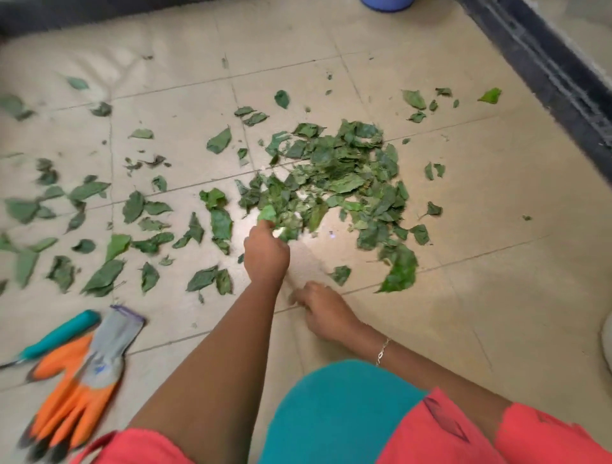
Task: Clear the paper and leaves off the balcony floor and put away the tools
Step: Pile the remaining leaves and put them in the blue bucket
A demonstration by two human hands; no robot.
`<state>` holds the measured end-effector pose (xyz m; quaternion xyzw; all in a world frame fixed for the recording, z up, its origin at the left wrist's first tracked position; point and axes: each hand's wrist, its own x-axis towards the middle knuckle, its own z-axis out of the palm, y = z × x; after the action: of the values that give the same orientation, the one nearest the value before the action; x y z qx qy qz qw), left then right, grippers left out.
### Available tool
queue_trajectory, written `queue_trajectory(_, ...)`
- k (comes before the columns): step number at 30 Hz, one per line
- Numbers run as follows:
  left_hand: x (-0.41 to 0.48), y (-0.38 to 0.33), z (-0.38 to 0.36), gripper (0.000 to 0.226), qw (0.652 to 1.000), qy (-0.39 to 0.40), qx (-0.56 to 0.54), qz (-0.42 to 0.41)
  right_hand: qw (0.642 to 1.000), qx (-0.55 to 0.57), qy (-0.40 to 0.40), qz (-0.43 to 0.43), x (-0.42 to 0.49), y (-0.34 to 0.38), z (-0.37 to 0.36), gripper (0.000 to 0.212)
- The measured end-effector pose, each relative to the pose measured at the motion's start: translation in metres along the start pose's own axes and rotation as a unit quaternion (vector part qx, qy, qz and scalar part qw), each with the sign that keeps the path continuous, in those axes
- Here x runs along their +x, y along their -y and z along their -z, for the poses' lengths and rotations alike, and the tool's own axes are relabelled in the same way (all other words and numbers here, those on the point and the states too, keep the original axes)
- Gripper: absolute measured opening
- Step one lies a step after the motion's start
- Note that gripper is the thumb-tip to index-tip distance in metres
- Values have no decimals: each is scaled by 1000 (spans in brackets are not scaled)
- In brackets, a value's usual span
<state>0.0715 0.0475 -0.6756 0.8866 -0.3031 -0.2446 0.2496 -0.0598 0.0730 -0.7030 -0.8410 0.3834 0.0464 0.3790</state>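
Currently: left hand (266, 253) pinches a leaf (267, 212) at the near edge of the leaf pile (347, 179) on the tiled floor (480, 265).

The pile lies mid-floor, ahead of the person. Loose leaves (132, 207) are scattered widely to its left, with a few more beyond it to the right. The right hand (326, 314), with a bracelet (383, 351) at the wrist, sits low at the floor just behind the left hand, fingers bent. Blur prevents telling whether it holds anything. At near left lie orange-and-grey gloves (76, 381), with a teal-handled tool (59, 334) just beside them. A blue container (387, 4) stands at the far edge. A dark track (556, 76) bounds the floor's right side.
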Motion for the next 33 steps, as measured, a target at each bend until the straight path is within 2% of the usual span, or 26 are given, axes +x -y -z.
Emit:
queue_trajectory(1,2,10,9,42,998,-20,-11,59,998,-25,58,27,2,9,-13,43)
queue_trajectory(3,4,34,24,44,978,-48,-20,201,987,-77,116,74,16,21,-26,45)
queue_trajectory(5,3,54,30,49,948,-39,-10,317,981,-103,116,115,40,23,-18,45)
queue_trajectory(7,3,65,26,59,934,-3,-17,357,989,-74,84,97,69,16,6,48)
queue_trajectory(9,4,63,21,60,949,35,-102,296,1000,-16,8,15,97,1,37,59)
queue_trajectory(11,4,46,19,54,958,68,-218,173,994,-3,-76,-76,110,-13,61,65)
queue_trajectory(13,7,25,26,50,951,75,-276,117,988,-46,-116,-94,105,-11,70,64)
queue_trajectory(14,11,21,28,49,952,70,-276,109,991,-49,-104,-74,96,-7,68,57)
queue_trajectory(16,17,23,31,47,972,73,-203,91,998,-45,-30,-41,65,0,52,33)
queue_trajectory(18,17,33,29,49,989,109,-78,58,995,-78,17,-62,24,-5,36,22)
queue_trajectory(20,20,43,21,57,990,137,27,17,986,-131,-9,-106,-1,-21,29,25)
queue_trajectory(23,30,45,7,86,967,191,158,-55,985,-103,-58,-124,11,-45,41,32)
queue_trajectory(26,43,32,0,109,947,237,206,-61,982,-95,-98,-132,58,-52,75,41)
queue_trajectory(28,56,18,-3,115,939,241,235,-74,975,-96,-150,-135,84,-45,97,44)
queue_trajectory(29,64,12,-4,116,933,239,257,-82,977,-94,-149,-117,89,-37,100,43)
queue_trajectory(30,73,7,-3,117,925,237,283,-90,986,-75,-117,-89,90,-26,98,42)
queue_trajectory(33,99,0,1,116,899,236,352,-108,997,-56,61,1,87,-1,67,40)
